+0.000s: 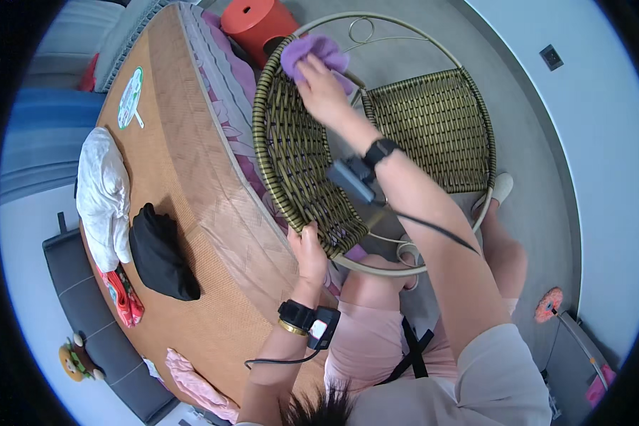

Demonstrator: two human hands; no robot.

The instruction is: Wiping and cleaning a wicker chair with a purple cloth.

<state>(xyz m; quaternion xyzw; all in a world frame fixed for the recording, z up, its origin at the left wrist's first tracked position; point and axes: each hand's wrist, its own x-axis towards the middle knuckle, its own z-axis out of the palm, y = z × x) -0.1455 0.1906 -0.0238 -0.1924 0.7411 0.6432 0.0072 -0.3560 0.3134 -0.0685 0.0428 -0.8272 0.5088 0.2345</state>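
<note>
A woven wicker chair (431, 122) with a curved backrest and a pale metal frame stands before me. My right hand (322, 90) presses a purple cloth (314, 53) onto the far end of the backrest's rim. The fingers lie over the cloth, which partly hides that rim. My left hand (306, 250) grips the near end of the backrest's thick woven edge (269, 170). Each wrist wears a black strap with a small device and a cable. The thumb and palm side of my left hand are partly hidden.
On my left is a bed with a tan mat (218, 298), holding white cloth (104, 197), black cloth (162, 255) and a hand fan (131, 98). A red stool (255, 26) stands beyond the backrest. At the right are a wall and a fluffy round duster or mop head (548, 304).
</note>
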